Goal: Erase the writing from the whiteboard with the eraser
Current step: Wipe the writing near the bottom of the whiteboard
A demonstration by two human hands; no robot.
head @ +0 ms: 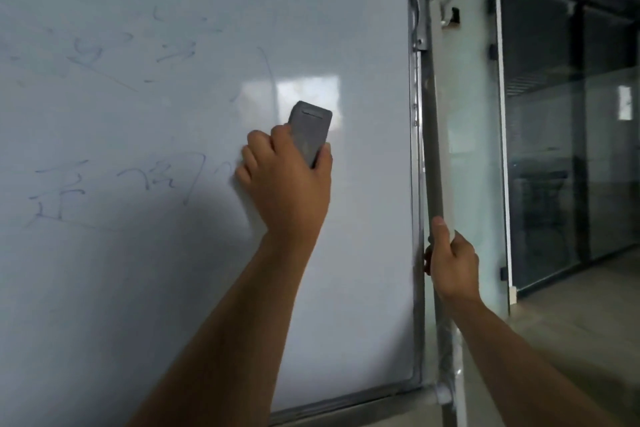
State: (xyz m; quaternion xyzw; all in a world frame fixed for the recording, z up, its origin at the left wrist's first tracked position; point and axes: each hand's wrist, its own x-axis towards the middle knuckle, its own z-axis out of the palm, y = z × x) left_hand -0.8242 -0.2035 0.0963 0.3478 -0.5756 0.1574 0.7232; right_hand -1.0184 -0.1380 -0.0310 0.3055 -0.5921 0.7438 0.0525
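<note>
A large whiteboard (363, 28) fills the left and middle of the view. Faint blue writing (114, 180) runs across its left half, with more strokes higher up (173, 52). My left hand (287, 184) grips a grey eraser (310, 130) and holds it flat against the board, just right of the lower line of writing. The eraser's upper end sticks out above my fingers. My right hand (450, 260) is wrapped around the grey upright post (431, 149) of the board's stand at the right edge, thumb pointing up.
The board's metal frame (346, 402) runs along the bottom and right side. Behind the post stands a frosted glass panel (478, 149), and further right dark glass partitions (571, 149) and a bare floor (588, 322).
</note>
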